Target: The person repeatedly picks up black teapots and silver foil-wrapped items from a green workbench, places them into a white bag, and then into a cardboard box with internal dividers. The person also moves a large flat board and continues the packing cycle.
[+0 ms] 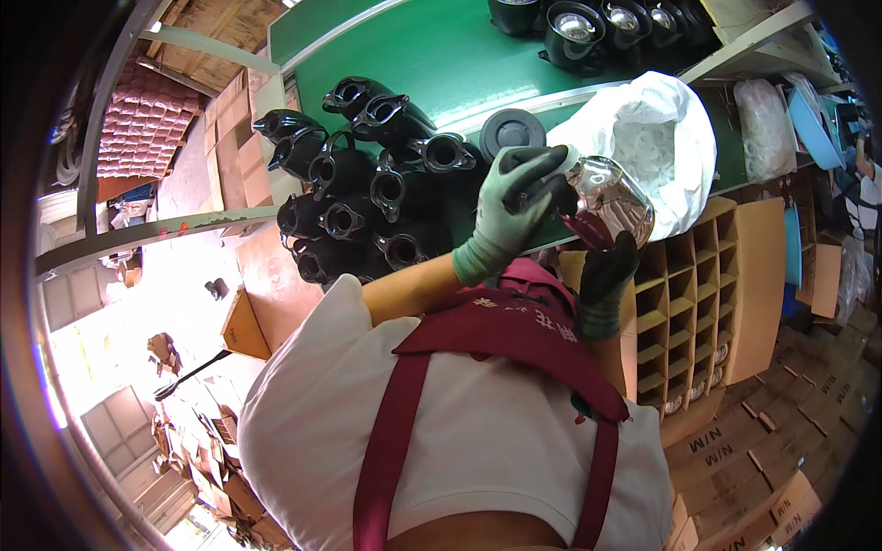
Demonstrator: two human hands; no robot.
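A mirror-like silvered glass flask liner [617, 195] is held up in front of my body, tilted. My left hand [510, 207], in a pale green glove with dark palm and fingers, is closed at the liner's left end. A small whitish piece shows by its fingertips; I cannot tell whether it is gripped. From below, my right hand [606, 271], in a dark glove with a green cuff, is closed round the liner's lower side. Just beyond the liner, a white bag [684, 138] stands open with translucent plastic pieces inside.
Several black jug bodies [386, 188] stand on the green bench [459, 60] at left, beside a round black lid [512, 131]. More black vessels [574, 32] holding silvery liners stand at the far right. A divided cardboard box [684, 312] is at my right, some liners low in it.
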